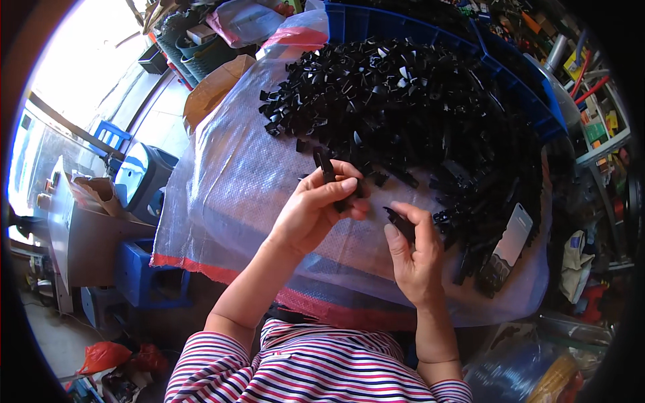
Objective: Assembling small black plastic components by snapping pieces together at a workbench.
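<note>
Fingers (422,226) bent, pinched in on both hands, one piece each. White woven-plastic sheet (228,158) below, heap of shiny black plastic bits (403,101) on it. Left hand (318,201), angled inward, has a long black plastic strip (324,164) over the sheet; right hand (418,258), pointing up, a shorter black plastic piece (402,225).

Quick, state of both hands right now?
Left hand: closed on a long black piece.
Right hand: closed, pinching a small black part between thumb and index finger.
</note>
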### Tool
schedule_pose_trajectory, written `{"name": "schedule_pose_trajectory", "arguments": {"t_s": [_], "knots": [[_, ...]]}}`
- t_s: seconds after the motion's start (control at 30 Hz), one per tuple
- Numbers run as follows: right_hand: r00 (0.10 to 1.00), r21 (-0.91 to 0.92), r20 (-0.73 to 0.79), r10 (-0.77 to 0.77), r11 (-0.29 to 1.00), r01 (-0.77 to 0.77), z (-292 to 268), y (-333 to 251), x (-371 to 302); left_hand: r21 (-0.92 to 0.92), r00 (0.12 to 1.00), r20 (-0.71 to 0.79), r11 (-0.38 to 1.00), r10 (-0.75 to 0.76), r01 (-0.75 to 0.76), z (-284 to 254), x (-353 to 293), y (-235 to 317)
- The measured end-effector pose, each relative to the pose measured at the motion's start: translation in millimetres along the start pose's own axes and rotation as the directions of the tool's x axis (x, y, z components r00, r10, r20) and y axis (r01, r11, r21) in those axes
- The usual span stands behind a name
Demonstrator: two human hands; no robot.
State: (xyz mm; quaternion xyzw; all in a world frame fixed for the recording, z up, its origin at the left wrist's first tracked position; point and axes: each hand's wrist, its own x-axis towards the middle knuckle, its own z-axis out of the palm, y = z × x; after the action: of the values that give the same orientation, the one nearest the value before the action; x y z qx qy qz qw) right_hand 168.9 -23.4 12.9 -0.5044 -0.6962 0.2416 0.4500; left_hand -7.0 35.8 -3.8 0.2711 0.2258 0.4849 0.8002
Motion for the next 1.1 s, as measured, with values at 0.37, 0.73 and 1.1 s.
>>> {"name": "schedule_pose_trajectory", "arguments": {"t_s": [0.37, 0.73, 1.1], "knots": [[0.998, 0.032, -0.043, 0.051, 0.998, -0.049, -5, 1, -16, 0.006, 0.996, -0.078, 0.999, -0.046, 0.047, 16, 0, -21], [0.977, 0.098, 0.103, 0.185, 0.976, -0.195, -16, 0, -13, 0.272, 0.989, -0.073, 0.957, 0.126, -0.101, 20, -3, -29], [0.957, 0.112, 0.101, 0.271, 0.953, -0.282, 6, -4, -6, 0.423, 0.972, -0.094, 0.893, 0.215, -0.157, 28, -19, -39]]}}
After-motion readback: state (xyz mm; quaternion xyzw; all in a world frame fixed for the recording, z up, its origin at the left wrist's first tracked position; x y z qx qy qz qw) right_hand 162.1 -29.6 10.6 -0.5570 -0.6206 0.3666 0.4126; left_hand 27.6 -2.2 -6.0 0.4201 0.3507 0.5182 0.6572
